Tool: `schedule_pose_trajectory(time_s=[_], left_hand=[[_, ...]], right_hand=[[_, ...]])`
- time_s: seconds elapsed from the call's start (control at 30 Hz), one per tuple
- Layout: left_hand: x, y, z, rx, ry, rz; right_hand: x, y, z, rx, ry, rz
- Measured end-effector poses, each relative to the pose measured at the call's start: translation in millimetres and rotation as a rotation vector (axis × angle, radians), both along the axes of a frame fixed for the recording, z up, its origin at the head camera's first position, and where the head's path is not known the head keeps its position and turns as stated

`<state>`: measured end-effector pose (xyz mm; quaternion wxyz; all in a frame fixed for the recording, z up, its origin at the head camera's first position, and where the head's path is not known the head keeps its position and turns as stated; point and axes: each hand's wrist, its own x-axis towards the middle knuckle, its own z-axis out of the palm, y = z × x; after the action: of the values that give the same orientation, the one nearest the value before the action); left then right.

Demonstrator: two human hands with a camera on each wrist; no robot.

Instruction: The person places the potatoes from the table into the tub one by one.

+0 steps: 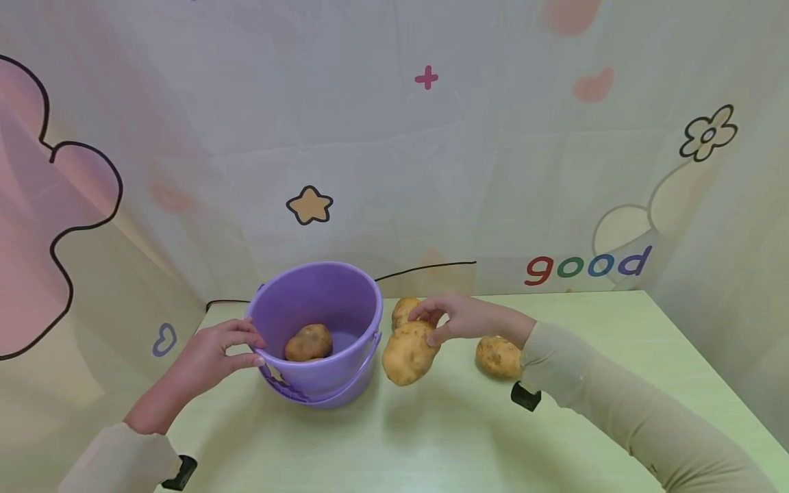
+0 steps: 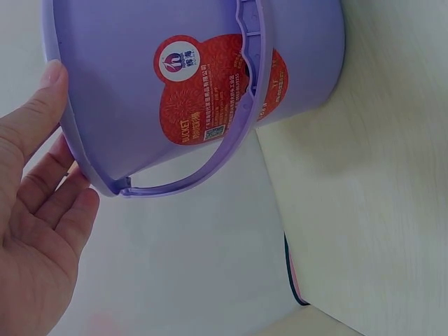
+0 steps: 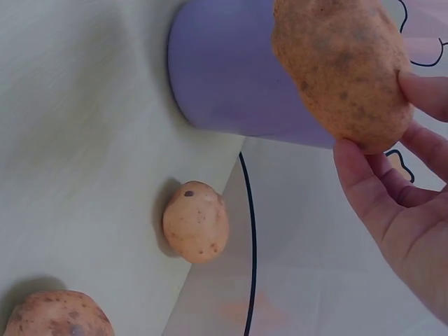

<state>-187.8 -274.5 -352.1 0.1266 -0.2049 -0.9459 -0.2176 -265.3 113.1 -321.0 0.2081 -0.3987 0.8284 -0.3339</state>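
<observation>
A purple bucket (image 1: 313, 380) stands on the table, its mouth tipped toward me in the head view. My left hand (image 1: 212, 356) pinches its rim at the left, thumb on one side and fingers on the other. Inside the bucket lies a brown potato (image 1: 308, 342); the near wall hides part of the floor. Just right of the bucket, my right hand (image 1: 459, 318) holds another potato (image 1: 408, 355) above the table by its upper end, between thumb and fingers. The right wrist view shows this held potato (image 3: 343, 66) in front of the bucket's side.
Behind the held potato, a smaller potato (image 1: 403, 311) sits near the table's back edge. One more potato (image 1: 498, 357) lies under the right forearm, partly covered by the sleeve. A printed curtain (image 1: 394, 171) hangs behind the pale green table (image 1: 444, 445).
</observation>
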Motion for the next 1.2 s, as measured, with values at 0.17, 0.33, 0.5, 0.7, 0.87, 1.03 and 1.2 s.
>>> schedule_pose_trajectory(time_s=[0.17, 0.33, 0.5, 0.7, 0.87, 1.03, 1.2], left_hand=[[0.6, 0.1, 0.7, 0.002, -0.010, 0.006], [0.7, 0.0, 0.6, 0.008, -0.018, 0.011], [-0.3, -0.5, -0.1, 0.008, -0.024, 0.009], [-0.3, -0.8, 0.0, 0.013, -0.039, 0.013], [-0.1, -0.8, -0.4, 0.010, -0.024, 0.008], [-0.3, -0.4, -0.7, 0.009, -0.015, 0.009], [0.2, 0.7, 0.9, 0.016, -0.025, 0.016]], right_hand=[[-1.7, -1.2, 2.7, -0.016, 0.014, -0.001], [-2.4, -2.7, 9.9, -0.018, -0.009, -0.032], [-5.3, -6.1, 19.2, -0.065, -0.008, -0.036], [-6.8, -8.0, 29.8, -0.084, 0.020, -0.044], [-9.6, -11.7, 34.5, -0.111, 0.035, -0.039], [-12.8, -18.0, 38.8, -0.147, 0.051, -0.040], [-15.2, -24.6, 41.8, -0.152, 0.077, -0.072]])
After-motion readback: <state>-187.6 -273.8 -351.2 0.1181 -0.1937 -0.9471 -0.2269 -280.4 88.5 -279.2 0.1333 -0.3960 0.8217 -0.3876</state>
